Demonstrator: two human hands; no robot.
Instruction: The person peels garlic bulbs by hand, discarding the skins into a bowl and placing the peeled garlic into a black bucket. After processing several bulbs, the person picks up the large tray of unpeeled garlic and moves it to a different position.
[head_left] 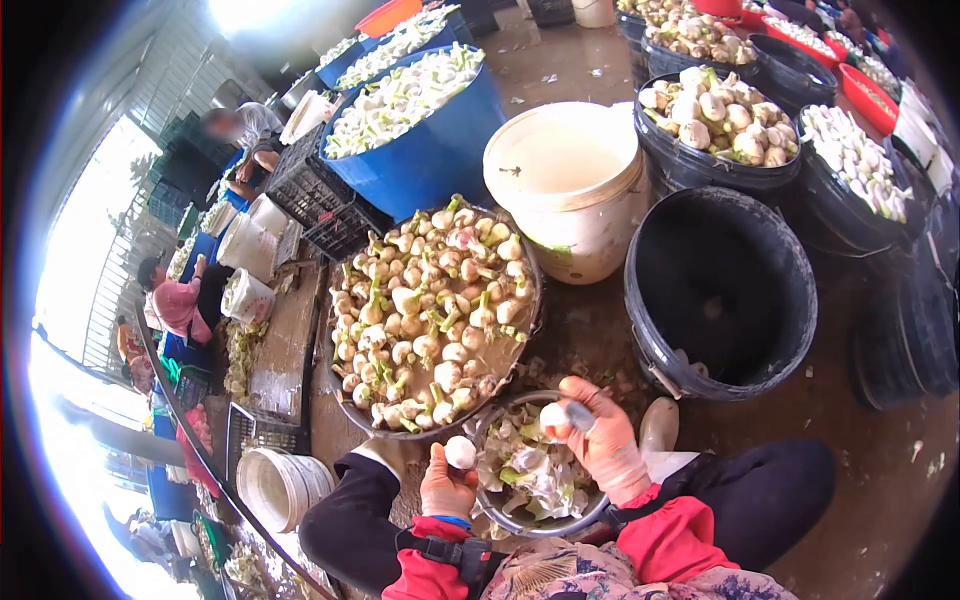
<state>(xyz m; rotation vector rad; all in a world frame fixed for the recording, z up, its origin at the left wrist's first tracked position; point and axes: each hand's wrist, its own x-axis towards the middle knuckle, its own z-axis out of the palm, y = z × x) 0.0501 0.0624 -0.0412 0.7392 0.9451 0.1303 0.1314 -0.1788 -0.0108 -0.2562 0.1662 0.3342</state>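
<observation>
My left hand point(447, 490) pinches a peeled white garlic bulb point(461, 452) at the left rim of a basin point(488, 420) of garlic peelings point(540, 474). Over the basin's right side, my right hand point(612, 452) is closed around what looks like a short knife, its grey blade point(578, 416) showing. A second white garlic piece point(553, 416) is at the fingertips of that hand, beside the blade. Just beyond the basin sits a wide round tub point(337, 372) heaped with unpeeled garlic bulbs point(440, 310), some with green stems.
A deep black bucket point(803, 300) and a tall cream bucket point(570, 225) stand ahead. Blue tubs point(425, 150) of trimmed garlic and a black crate point(318, 190) are at left. A white bucket point(290, 490) lies tilted nearby. Other people point(178, 300) sit working at left.
</observation>
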